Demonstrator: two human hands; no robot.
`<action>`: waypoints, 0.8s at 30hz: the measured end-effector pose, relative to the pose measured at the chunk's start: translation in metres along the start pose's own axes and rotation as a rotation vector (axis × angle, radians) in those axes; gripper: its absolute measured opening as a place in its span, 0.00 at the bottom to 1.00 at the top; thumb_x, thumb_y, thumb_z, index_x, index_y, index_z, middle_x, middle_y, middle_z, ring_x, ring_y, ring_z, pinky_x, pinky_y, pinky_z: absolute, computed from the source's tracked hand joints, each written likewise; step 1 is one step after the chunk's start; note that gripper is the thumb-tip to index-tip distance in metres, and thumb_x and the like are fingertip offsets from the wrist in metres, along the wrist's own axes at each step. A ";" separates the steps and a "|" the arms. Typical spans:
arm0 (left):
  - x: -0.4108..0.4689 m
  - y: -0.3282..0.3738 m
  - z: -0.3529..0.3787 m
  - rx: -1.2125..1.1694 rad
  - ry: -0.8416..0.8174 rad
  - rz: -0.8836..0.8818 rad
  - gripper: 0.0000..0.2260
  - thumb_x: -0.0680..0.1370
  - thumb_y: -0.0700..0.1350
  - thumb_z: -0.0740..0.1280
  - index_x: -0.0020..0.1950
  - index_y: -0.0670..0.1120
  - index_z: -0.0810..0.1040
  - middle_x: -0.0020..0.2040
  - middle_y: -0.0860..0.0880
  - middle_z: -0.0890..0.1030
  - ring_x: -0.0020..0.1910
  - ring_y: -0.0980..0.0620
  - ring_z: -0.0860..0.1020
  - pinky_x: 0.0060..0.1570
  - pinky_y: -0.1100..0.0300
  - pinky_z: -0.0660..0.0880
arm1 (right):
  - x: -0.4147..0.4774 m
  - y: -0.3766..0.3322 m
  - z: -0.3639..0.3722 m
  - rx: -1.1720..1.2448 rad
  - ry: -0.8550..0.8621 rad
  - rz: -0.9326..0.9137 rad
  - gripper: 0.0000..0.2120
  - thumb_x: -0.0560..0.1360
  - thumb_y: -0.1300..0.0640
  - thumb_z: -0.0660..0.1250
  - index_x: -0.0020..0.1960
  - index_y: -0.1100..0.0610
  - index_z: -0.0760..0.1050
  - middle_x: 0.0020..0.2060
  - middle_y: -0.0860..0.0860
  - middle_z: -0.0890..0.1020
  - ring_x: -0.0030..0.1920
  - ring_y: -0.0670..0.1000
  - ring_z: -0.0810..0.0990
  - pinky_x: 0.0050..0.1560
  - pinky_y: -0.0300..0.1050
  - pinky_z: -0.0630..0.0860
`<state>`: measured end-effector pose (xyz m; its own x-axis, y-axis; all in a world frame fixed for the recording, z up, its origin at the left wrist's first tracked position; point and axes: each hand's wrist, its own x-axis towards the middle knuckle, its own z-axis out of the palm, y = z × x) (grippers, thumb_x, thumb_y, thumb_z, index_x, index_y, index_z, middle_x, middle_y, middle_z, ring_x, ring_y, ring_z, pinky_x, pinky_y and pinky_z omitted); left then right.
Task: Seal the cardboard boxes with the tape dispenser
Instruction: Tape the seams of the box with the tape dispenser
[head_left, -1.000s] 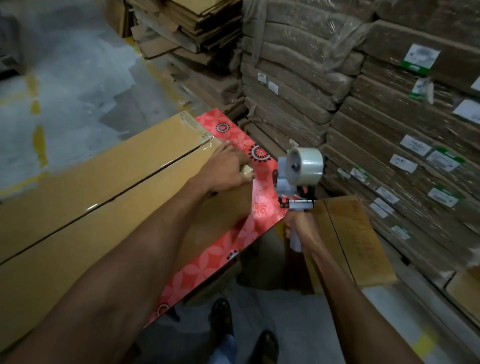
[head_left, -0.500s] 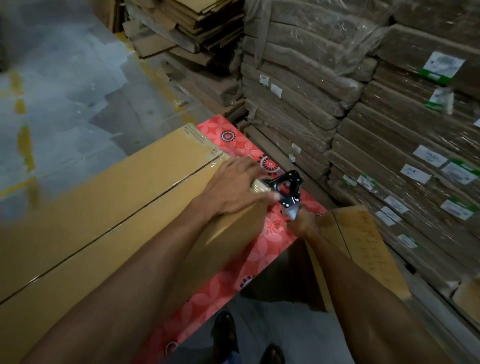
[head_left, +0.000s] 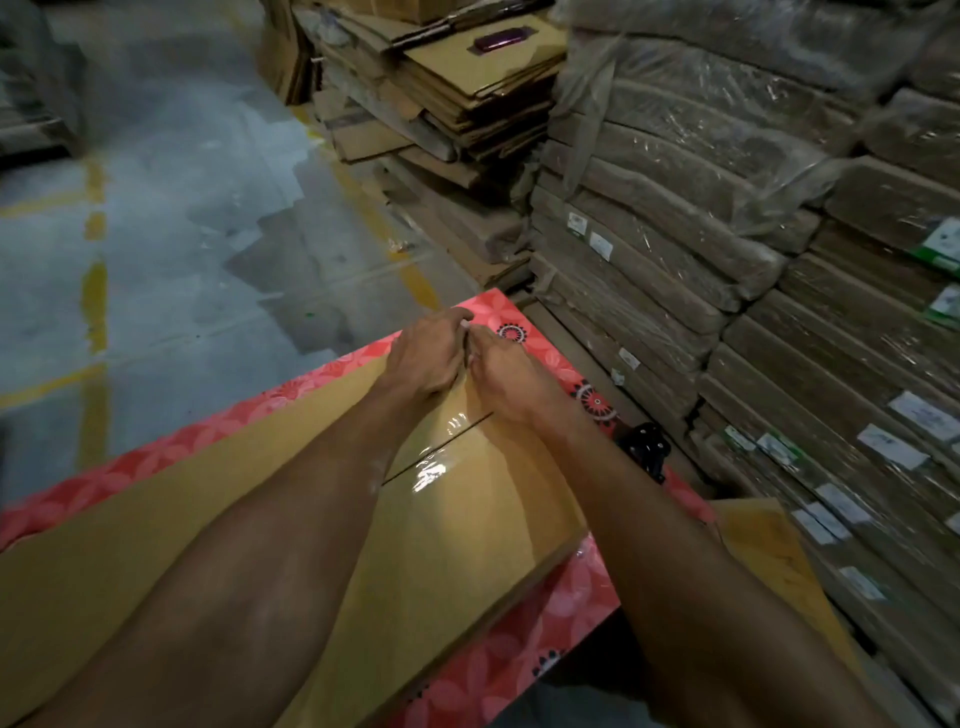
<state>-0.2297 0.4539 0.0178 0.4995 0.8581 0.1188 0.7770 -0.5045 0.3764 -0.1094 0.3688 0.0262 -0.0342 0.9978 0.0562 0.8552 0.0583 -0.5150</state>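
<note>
One strip is on, and I judge that most of the task is left. My left hand (head_left: 426, 358) and my right hand (head_left: 506, 374) are close together in the middle of the frame, backs up, at the far edge of the cardboard box (head_left: 467, 525). The fingers (head_left: 464, 325) of both hands are bent down over that edge, where the clear tape (head_left: 431, 465) ends. I cannot tell if they pinch the tape end or only press it flat, because the tips are hidden behind the knuckles.

The box is long and flat, plain brown, and lies on the worktop (head_left: 561, 623), which has a red flowered cover. It runs from the lower left of the frame up toward the centre. The glossy strip goes across the seam (head_left: 410, 465) near the box's right end. The short piece of seam that I see beside the strip is a dark open line with no tape on it; the rest is under my left arm.

The tape dispenser (head_left: 644, 447) lies on the red cover, right of centre, just beside the box. No hand touches it. I see only a dark part of it.
</note>
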 end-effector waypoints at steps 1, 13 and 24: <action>0.000 -0.003 0.000 -0.005 0.009 0.011 0.16 0.84 0.48 0.54 0.68 0.51 0.75 0.63 0.43 0.80 0.61 0.38 0.77 0.56 0.49 0.74 | 0.004 0.000 0.005 -0.050 0.011 0.009 0.20 0.83 0.60 0.54 0.75 0.62 0.64 0.69 0.59 0.73 0.66 0.60 0.75 0.59 0.50 0.70; -0.004 0.005 0.003 0.204 0.042 0.009 0.15 0.86 0.49 0.50 0.63 0.46 0.73 0.57 0.41 0.81 0.55 0.36 0.79 0.51 0.46 0.73 | -0.063 0.015 -0.004 -0.236 -0.099 -0.017 0.27 0.86 0.47 0.47 0.82 0.57 0.50 0.81 0.52 0.50 0.81 0.50 0.50 0.80 0.49 0.48; -0.058 0.044 0.015 0.285 -0.227 0.061 0.27 0.86 0.54 0.44 0.83 0.46 0.45 0.83 0.49 0.45 0.81 0.48 0.44 0.78 0.44 0.42 | -0.100 0.018 -0.012 -0.197 -0.140 0.057 0.29 0.85 0.44 0.46 0.82 0.55 0.46 0.82 0.49 0.46 0.81 0.49 0.46 0.79 0.52 0.51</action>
<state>-0.2185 0.3807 0.0135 0.5953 0.7989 -0.0857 0.8030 -0.5876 0.0998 -0.0850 0.2694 0.0215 -0.0431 0.9946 -0.0945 0.9415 0.0088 -0.3368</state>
